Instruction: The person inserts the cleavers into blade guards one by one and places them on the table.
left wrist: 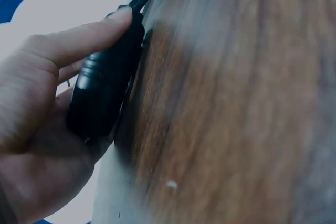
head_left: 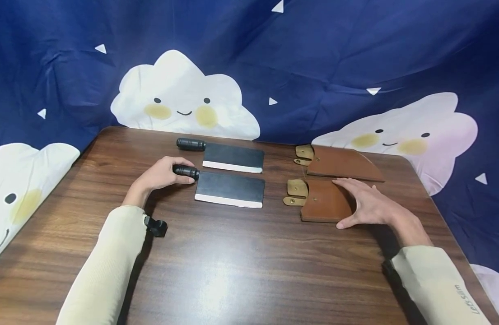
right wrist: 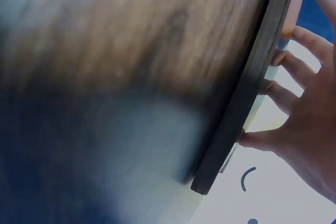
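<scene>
Two cleavers with dark blades and black handles lie side by side on the wooden table point(head_left: 233, 262). My left hand point(head_left: 178, 175) grips the handle point(left wrist: 102, 93) of the near cleaver point(head_left: 230, 189), which lies flat on the wood; the thumb point(left wrist: 79, 40) runs along the handle. The far cleaver point(head_left: 233, 158) lies untouched behind it. To the right are two brown leather sheaths with tan snap tabs. My right hand point(head_left: 367, 205) rests with straight, spread fingers on the right end of the near sheath point(head_left: 322, 201). The far sheath point(head_left: 342, 163) lies apart behind it.
A blue cloth with white cloud faces point(head_left: 184, 99) hangs behind and around the table. The table's rounded edges are close on the left and right. Bare wood stretches between my forearms at the front. The right wrist view is blurred.
</scene>
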Motion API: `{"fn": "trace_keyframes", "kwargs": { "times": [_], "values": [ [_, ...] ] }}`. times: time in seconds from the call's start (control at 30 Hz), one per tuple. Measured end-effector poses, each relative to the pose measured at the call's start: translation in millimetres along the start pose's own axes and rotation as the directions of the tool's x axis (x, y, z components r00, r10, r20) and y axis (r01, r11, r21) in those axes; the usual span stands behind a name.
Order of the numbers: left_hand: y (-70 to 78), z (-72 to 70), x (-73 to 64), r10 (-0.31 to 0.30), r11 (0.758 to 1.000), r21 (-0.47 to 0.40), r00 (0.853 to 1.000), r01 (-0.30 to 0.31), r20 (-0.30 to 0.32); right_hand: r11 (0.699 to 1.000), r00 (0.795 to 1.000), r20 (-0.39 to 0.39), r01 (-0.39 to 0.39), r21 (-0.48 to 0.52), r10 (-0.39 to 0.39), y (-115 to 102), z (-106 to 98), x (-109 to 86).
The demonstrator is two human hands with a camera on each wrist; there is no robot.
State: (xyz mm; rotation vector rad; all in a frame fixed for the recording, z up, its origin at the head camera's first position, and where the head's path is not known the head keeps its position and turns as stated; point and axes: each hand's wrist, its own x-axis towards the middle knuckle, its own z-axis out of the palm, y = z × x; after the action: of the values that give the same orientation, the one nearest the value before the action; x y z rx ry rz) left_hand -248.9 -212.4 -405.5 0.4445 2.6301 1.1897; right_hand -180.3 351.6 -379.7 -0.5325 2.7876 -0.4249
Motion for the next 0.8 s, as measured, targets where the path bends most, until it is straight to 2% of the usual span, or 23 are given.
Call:
{"fn": "trace_keyframes", "kwargs": {
  "times": [0.2,0.37,0.53,0.8],
  "values": [
    [1.1,1.8,2.8,-0.007,1.000,-0.003,1.000,0.007,0.002,0.999,0.998,-0.057,0.036,-0.018,-0.037,2.3,-0.5,-0.5],
    [1.2,1.1,1.5,0.005,1.000,-0.006,1.000,-0.005,-0.008,0.999,0.995,-0.094,0.034,-0.002,-0.034,2.1,-1.9,-2.3],
    [0.1,0.4,0.7,0.016,1.000,-0.012,1.000,-0.017,-0.012,0.998,0.988,-0.140,0.067,-0.010,-0.068,2.7,-4.5,-1.6],
    [-4.7,1.1,1.9,0.005,0.999,-0.042,1.000,-0.006,-0.014,0.996,0.981,-0.172,0.079,-0.036,-0.084,0.3,-5.3,-1.1]
  ]
}}
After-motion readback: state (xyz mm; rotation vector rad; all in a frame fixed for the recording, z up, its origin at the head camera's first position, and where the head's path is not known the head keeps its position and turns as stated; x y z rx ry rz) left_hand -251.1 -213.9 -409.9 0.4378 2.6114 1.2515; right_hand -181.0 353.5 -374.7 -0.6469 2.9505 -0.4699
